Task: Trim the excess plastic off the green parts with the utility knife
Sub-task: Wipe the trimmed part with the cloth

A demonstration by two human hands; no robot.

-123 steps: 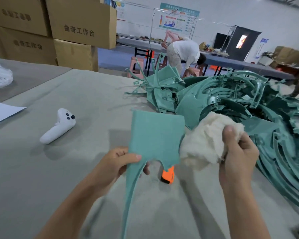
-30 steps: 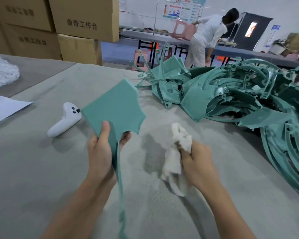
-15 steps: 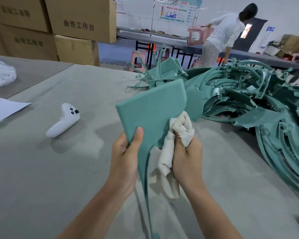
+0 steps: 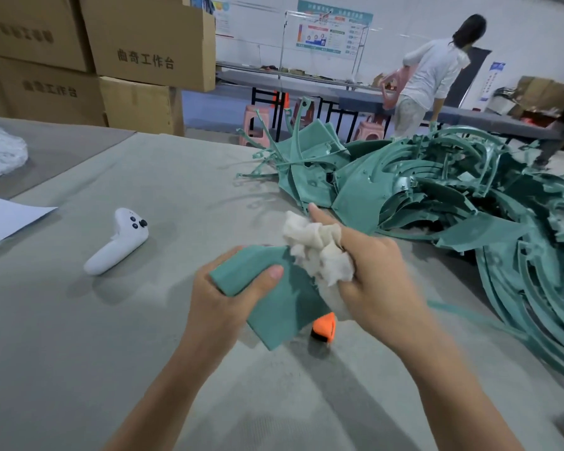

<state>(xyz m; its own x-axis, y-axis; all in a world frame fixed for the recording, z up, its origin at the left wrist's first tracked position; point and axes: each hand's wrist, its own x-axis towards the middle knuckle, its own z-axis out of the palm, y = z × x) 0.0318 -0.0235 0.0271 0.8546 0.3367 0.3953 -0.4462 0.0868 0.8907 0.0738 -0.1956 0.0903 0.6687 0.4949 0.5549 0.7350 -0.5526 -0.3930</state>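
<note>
Holding the flat green plastic part (image 4: 280,307) just above the grey counter (image 4: 79,353), we pinch its corner in our left grip (image 4: 222,301), thumb on top. Our right grip (image 4: 375,281) is curled round a crumpled white cloth (image 4: 316,252) pressed against the part, and the orange utility knife (image 4: 323,327) lies on the counter beneath it, untouched.

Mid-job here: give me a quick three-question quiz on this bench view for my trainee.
1. True or false: the right hand grips the utility knife.
2. The left hand holds: A a green part; B scissors; C nothing.
3. Fill in: the right hand holds a white ___ against that part.
Key: 1 false, the knife lies on the table; 2 A; 3 cloth.
</note>
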